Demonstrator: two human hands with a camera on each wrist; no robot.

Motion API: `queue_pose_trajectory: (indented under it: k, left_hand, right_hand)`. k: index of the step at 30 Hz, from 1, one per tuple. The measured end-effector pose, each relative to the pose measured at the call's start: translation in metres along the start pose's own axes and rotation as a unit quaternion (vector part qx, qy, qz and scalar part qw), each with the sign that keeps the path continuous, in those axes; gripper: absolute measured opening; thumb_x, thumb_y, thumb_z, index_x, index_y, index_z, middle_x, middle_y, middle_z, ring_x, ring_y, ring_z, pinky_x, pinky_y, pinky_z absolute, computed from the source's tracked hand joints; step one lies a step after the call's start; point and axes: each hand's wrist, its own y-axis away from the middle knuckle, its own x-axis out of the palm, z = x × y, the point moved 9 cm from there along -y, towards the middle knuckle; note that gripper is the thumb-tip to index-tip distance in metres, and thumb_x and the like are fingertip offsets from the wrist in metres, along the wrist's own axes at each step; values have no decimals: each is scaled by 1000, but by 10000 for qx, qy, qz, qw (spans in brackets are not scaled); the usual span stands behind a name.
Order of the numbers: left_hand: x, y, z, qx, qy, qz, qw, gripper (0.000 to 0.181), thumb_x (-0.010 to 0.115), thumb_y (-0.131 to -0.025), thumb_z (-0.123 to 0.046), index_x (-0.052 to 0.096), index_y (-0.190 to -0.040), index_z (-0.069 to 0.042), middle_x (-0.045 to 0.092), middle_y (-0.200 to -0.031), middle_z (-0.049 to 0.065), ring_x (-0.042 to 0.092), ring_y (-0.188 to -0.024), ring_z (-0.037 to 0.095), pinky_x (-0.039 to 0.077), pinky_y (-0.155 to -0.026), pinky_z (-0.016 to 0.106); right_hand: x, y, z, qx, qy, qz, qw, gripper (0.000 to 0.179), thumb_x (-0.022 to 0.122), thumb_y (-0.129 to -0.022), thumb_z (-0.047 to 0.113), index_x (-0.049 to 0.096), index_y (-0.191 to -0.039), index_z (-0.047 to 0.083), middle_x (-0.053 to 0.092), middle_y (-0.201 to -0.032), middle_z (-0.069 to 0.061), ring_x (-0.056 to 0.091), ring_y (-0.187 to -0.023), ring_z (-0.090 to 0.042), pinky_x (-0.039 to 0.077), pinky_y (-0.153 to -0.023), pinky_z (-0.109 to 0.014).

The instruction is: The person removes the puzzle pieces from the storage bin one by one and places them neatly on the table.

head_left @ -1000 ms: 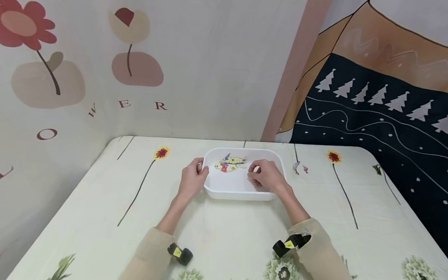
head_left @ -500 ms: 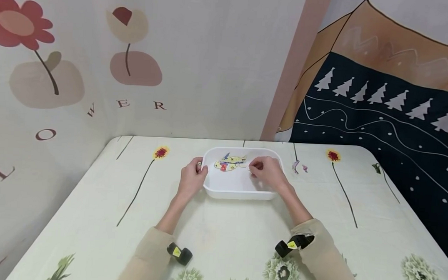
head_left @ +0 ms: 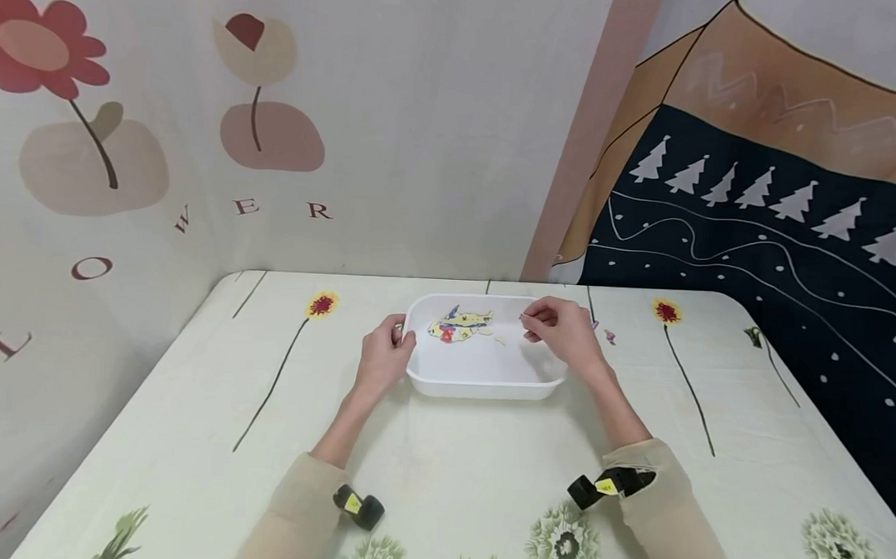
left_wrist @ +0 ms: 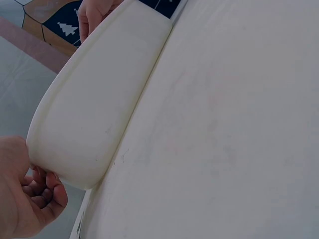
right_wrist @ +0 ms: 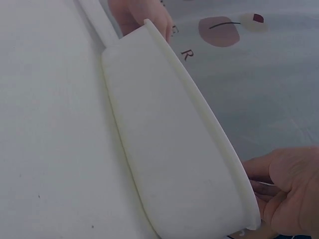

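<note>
A white plastic tray (head_left: 484, 390) stands near the back of the table. My left hand (head_left: 386, 356) grips its left rim, with the thumb over the edge and the fingers outside in the left wrist view. On the tray floor lies a flat yellow, blue and red figure (head_left: 457, 325), left of centre. Just right of it is a small thin pale-yellow piece (head_left: 500, 341). My right hand (head_left: 562, 330) hovers over the tray's right end, thumb and index fingertips close together. I cannot tell whether a tiny thing is pinched between them.
The tray rests on a pale tablecloth (head_left: 455, 472) printed with flowers and stems. Small purple shapes (head_left: 611, 337) lie on the cloth to the right of the tray. Behind the table hang a white flower-print curtain (head_left: 424, 145) and a dark tree-print cloth (head_left: 743, 226).
My right hand has moved right from the tray's middle to its right end. The thin pale piece beside the figure now shows clearly. The left hand stays on the rim.
</note>
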Motion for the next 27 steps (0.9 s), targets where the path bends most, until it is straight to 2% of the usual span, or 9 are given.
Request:
queue_pose_trajectory:
  k: [7, 15, 23, 27]
  left_hand:
    - [0, 1, 1, -37, -33, 16, 10000, 38, 57, -100, -10, 57, -135, 4, 48, -81, 7, 46, -72, 18, 36, -59, 24]
    - [1, 1, 0, 3, -6, 42, 10000, 38, 57, -99, -10, 58, -135, 3, 48, -80, 6, 45, -71, 18, 35, -57, 24]
    - [1, 1, 1, -26, 32, 67, 10000, 39, 57, -100, -10, 57, -136, 3, 48, -81, 6, 46, -72, 18, 36, -58, 24]
    - [1, 1, 1, -78, 9, 60, 10000, 39, 57, -100, -10, 56, -137, 2, 48, -82, 7, 46, -73, 18, 36, -58, 24]
  right_hand:
    - [-20, 2, -10, 158, -60, -70, 9998, 17, 68, -97, 11, 69, -107, -2, 71, -97, -18, 71, -77, -22, 57, -75, -25]
    - [-36, 5, -22, 388, 36, -201, 9990, 17, 69, -97, 14, 68, -107, -1, 71, -95, -16, 71, -76, -20, 55, -74, -19]
    - [-57, 8, -27, 310, 115, -403, 9986, 20, 70, -96, 14, 67, -106, -3, 71, -94, -18, 72, -75, -20, 59, -74, -31]
    - [-69, 7, -33, 401, 80, -515, 9978, 24, 70, -96, 17, 67, -107, -4, 72, -96, -18, 72, -75, -18, 57, -71, -26]
